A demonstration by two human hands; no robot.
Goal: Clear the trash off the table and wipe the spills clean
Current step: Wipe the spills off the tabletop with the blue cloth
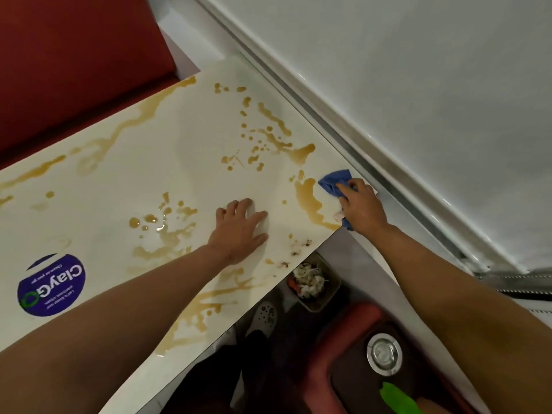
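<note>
A white table (pixel 125 174) is streaked and spotted with brown liquid spills (pixel 310 198) across most of its top. My right hand (pixel 363 206) grips a blue cloth (pixel 333 182) and presses it on the table's right corner, just right of a large brown puddle. My left hand (pixel 242 228) rests flat on the tabletop with fingers spread, between two spill patches. Dark crumbs (pixel 298 249) lie near the table's near edge.
A round purple sticker (pixel 50 286) sits on the table at the left. Below the table edge stand a bin with food scraps (pixel 313 283), a red tub (pixel 352 333) holding a metal lid and a green item, and a white shoe (pixel 263 318). A red seat (pixel 74 61) lies beyond the table.
</note>
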